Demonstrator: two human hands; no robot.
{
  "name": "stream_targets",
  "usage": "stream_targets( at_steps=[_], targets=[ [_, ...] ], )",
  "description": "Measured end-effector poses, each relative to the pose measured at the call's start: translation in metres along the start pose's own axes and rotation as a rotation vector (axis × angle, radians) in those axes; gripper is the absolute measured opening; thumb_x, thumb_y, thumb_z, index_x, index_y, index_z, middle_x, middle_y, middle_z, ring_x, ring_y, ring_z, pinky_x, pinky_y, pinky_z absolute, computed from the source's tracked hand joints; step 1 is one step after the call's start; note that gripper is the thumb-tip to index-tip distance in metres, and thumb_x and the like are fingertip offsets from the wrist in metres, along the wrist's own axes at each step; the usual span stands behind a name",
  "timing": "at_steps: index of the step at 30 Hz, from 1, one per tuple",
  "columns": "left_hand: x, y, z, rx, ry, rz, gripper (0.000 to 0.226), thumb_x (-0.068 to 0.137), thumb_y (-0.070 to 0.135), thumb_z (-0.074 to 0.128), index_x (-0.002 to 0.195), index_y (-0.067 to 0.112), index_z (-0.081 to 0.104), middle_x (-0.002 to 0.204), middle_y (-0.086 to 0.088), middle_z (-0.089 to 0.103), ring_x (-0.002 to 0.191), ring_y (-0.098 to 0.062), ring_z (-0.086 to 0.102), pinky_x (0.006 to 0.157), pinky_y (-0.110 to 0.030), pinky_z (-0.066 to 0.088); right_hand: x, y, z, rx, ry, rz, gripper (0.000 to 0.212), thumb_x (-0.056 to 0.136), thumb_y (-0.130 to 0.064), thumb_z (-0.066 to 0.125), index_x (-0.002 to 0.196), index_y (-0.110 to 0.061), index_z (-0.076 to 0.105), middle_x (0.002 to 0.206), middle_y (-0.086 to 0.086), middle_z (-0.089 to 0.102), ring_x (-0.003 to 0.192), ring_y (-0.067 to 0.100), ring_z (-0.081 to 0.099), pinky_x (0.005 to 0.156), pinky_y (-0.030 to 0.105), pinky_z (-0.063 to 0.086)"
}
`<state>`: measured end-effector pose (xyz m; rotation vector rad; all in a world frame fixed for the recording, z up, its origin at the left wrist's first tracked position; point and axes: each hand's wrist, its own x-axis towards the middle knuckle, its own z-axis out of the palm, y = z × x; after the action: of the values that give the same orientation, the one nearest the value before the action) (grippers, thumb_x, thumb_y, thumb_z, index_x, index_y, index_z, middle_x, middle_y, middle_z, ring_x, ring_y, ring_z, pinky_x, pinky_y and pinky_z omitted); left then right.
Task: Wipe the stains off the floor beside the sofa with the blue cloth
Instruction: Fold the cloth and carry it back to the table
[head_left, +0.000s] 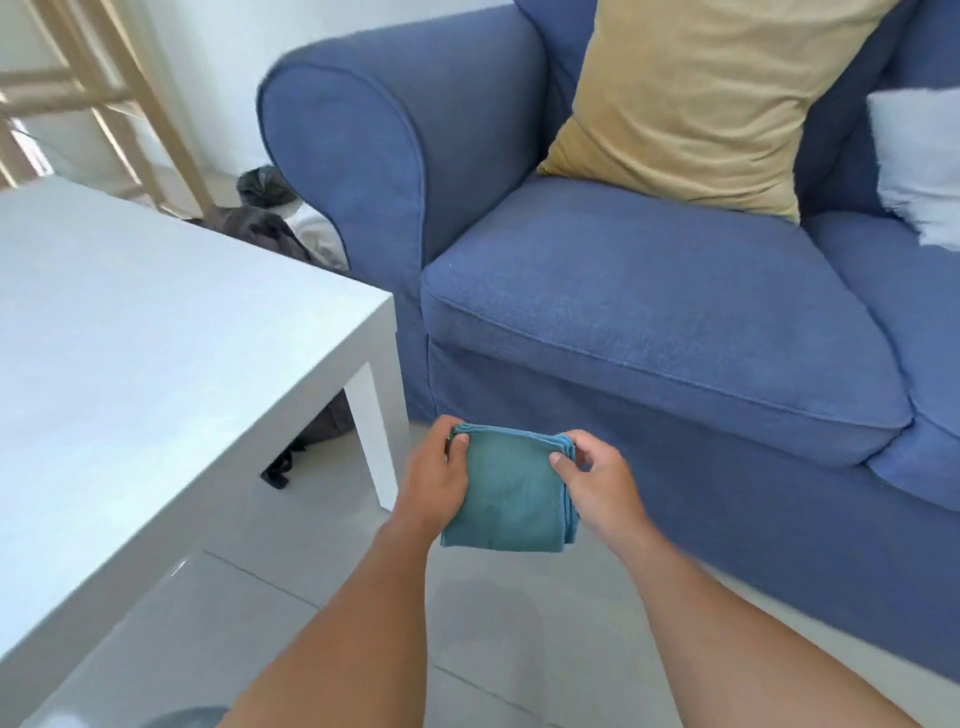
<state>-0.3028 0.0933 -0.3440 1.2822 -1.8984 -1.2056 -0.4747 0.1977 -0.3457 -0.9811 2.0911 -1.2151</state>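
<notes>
A folded blue-green cloth hangs in the air in front of me, above the pale tiled floor. My left hand pinches its upper left corner and my right hand pinches its upper right corner, thumbs on the near face. The cloth is folded into several layers and hangs down between my hands. The blue sofa stands just behind and to the right of the cloth. No stains show on the floor from here.
A white low table fills the left, its leg close to my left hand. Dark fabric items lie under and behind the table. A yellow cushion and a pale cushion rest on the sofa.
</notes>
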Motion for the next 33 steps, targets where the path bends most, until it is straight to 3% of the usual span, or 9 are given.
stream_targets(
  at_steps=[7, 10, 12, 15, 20, 23, 25, 28, 33],
  targets=[
    [0.022, 0.1, -0.06, -0.056, 0.259, -0.052, 0.017, 0.102, 0.023, 0.039, 0.097, 0.025, 0.055, 0.086, 0.011, 0.059, 0.083, -0.008, 0.055, 0.063, -0.011, 0.035, 0.057, -0.124, -0.016, 0.027, -0.118, -0.212, 0.017, 0.093, -0.012, 0.063, 0.09, -0.027, 0.069, 0.084, -0.004, 0.072, 0.076, 0.01, 0.061, 0.072, 0.03, 0.048],
    [0.027, 0.137, -0.087, -0.024, 0.332, -0.021, 0.016, 0.1, 0.023, 0.042, 0.096, 0.023, 0.057, 0.087, 0.006, 0.062, 0.086, -0.016, 0.056, 0.072, -0.031, 0.038, 0.071, -0.167, -0.026, 0.033, -0.185, -0.283, 0.013, 0.093, -0.011, 0.062, 0.091, -0.021, 0.07, 0.084, 0.004, 0.071, 0.076, 0.019, 0.062, 0.072, 0.036, 0.048],
    [0.029, 0.158, -0.109, 0.019, 0.39, -0.026, 0.017, 0.099, 0.023, 0.043, 0.099, 0.019, 0.059, 0.091, 0.0, 0.065, 0.087, -0.019, 0.057, 0.074, -0.034, 0.039, 0.076, -0.191, -0.029, 0.042, -0.233, -0.312, 0.012, 0.094, -0.012, 0.062, 0.091, -0.02, 0.07, 0.087, 0.01, 0.072, 0.083, 0.03, 0.065, 0.076, 0.042, 0.053],
    [0.024, 0.173, -0.148, 0.033, 0.477, -0.088, 0.018, 0.099, 0.023, 0.043, 0.101, 0.019, 0.06, 0.091, -0.003, 0.065, 0.088, -0.022, 0.059, 0.073, -0.034, 0.041, 0.078, -0.226, -0.02, 0.083, -0.332, -0.338, 0.014, 0.095, -0.015, 0.061, 0.091, -0.024, 0.071, 0.09, 0.008, 0.074, 0.082, 0.025, 0.067, 0.078, 0.041, 0.054],
    [-0.01, 0.157, -0.217, 0.079, 0.651, -0.238, 0.022, 0.099, 0.024, 0.045, 0.111, 0.016, 0.061, 0.108, -0.01, 0.064, 0.099, -0.029, 0.059, 0.088, -0.04, 0.05, 0.063, -0.283, 0.039, 0.043, -0.547, -0.408, 0.013, 0.094, -0.019, 0.063, 0.093, -0.027, 0.073, 0.091, 0.006, 0.074, 0.085, 0.027, 0.071, 0.077, 0.046, 0.057],
    [-0.044, 0.135, -0.256, 0.101, 0.742, -0.351, 0.024, 0.099, 0.025, 0.046, 0.116, 0.015, 0.06, 0.113, -0.01, 0.06, 0.103, -0.03, 0.057, 0.093, -0.043, 0.05, 0.041, -0.31, 0.086, -0.044, -0.685, -0.444, 0.015, 0.095, -0.018, 0.064, 0.108, -0.02, 0.072, 0.097, 0.006, 0.073, 0.091, 0.026, 0.07, 0.08, 0.041, 0.057],
    [-0.069, 0.116, -0.279, 0.131, 0.797, -0.425, 0.026, 0.099, 0.025, 0.046, 0.118, 0.013, 0.06, 0.108, -0.007, 0.055, 0.101, -0.03, 0.056, 0.093, -0.045, 0.051, 0.024, -0.325, 0.117, -0.095, -0.762, -0.487, 0.013, 0.095, -0.018, 0.065, 0.106, -0.017, 0.073, 0.098, 0.008, 0.072, 0.092, 0.03, 0.069, 0.071, 0.034, 0.053],
    [-0.1, 0.091, -0.303, 0.164, 0.848, -0.517, 0.024, 0.099, 0.025, 0.045, 0.114, 0.013, 0.059, 0.102, -0.005, 0.053, 0.098, -0.031, 0.056, 0.09, -0.047, 0.053, -0.003, -0.34, 0.159, -0.184, -0.828, -0.578, 0.012, 0.095, -0.016, 0.065, 0.104, -0.014, 0.073, 0.097, 0.005, 0.065, 0.082, 0.021, 0.059, 0.056, 0.024, 0.041],
    [-0.119, 0.057, -0.327, 0.305, 0.861, -0.645, 0.017, 0.099, 0.027, 0.041, 0.102, 0.017, 0.054, 0.098, -0.004, 0.055, 0.09, -0.027, 0.052, 0.077, -0.036, 0.04, -0.025, -0.349, 0.212, -0.285, -0.887, -0.652, 0.024, 0.093, -0.013, 0.065, 0.115, -0.013, 0.075, 0.114, 0.008, 0.069, 0.094, 0.021, 0.06, 0.066, 0.024, 0.041]
  ],
)
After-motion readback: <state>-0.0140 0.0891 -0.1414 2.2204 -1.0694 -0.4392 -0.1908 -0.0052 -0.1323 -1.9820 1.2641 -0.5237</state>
